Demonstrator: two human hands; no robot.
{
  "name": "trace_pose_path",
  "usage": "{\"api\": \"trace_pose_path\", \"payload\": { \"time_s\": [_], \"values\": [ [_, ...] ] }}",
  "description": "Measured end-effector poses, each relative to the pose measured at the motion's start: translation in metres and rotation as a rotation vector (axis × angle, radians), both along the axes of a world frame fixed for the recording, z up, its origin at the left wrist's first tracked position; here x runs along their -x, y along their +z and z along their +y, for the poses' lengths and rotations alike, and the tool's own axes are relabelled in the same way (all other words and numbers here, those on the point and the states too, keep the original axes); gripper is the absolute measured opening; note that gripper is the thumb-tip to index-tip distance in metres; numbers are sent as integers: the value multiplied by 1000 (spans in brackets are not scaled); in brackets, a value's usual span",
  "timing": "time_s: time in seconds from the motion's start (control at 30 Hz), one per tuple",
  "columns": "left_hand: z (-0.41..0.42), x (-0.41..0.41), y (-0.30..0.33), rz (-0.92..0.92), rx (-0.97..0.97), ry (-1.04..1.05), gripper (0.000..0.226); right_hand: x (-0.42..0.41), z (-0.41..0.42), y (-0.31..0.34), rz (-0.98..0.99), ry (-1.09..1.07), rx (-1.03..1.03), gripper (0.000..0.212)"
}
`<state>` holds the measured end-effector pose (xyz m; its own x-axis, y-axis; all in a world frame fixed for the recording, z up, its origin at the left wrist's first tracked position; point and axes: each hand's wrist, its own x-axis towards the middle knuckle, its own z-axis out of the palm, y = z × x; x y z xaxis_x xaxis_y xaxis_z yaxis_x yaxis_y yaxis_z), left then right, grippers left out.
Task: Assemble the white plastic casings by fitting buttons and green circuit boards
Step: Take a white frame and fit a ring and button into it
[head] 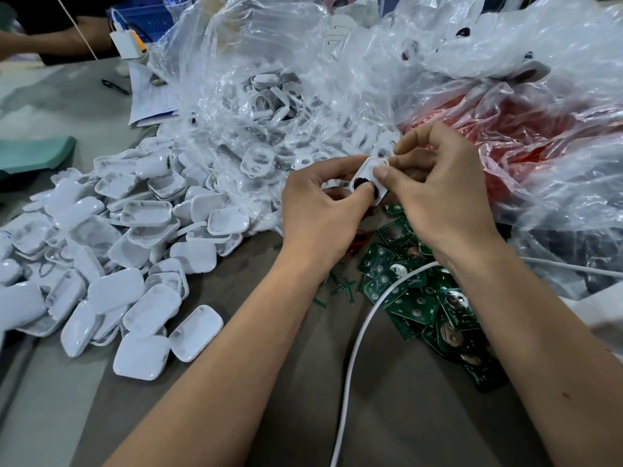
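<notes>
Both hands, left hand (323, 203) and right hand (435, 190), pinch one small white plastic casing (369, 173) mid-frame, seating its dark round button (360, 182); a green circuit board (377, 261) likely follows.

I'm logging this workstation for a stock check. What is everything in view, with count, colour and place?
white casing: one, white, held in both hands
loose casings: many, white, heaped at left
circuit boards: many, green, under the right wrist
clear bags: several, transparent, at the back, one holding casings
red-filled bag: one, right rear
cable: one, white, across the table
pen: one, black, far left
left hand: grips the casing
right hand: pinches the casing
</notes>
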<state>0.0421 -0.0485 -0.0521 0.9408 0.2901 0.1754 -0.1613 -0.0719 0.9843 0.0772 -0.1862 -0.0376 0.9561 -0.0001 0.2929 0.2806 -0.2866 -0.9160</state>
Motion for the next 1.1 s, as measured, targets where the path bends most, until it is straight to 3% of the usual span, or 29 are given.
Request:
{"api": "trace_pose_path", "payload": {
  "time_s": [0.23, 0.53, 0.73, 1.1],
  "values": [
    [6, -2, 1, -42, 19, -43, 27, 0, -4, 3, 140, 180, -39, 7],
    [7, -1, 3, 9, 16, -96, 24, -2, -7, 0, 67, 95, 47, 4],
    [11, -1, 13, 111, 480, -264, 22, 0, -7, 8, 111, 161, -216, 9],
    [14, 5, 18, 278, 951, -539, 22, 3, -8, 14, 157, 289, -393, 12]
  ]
}}
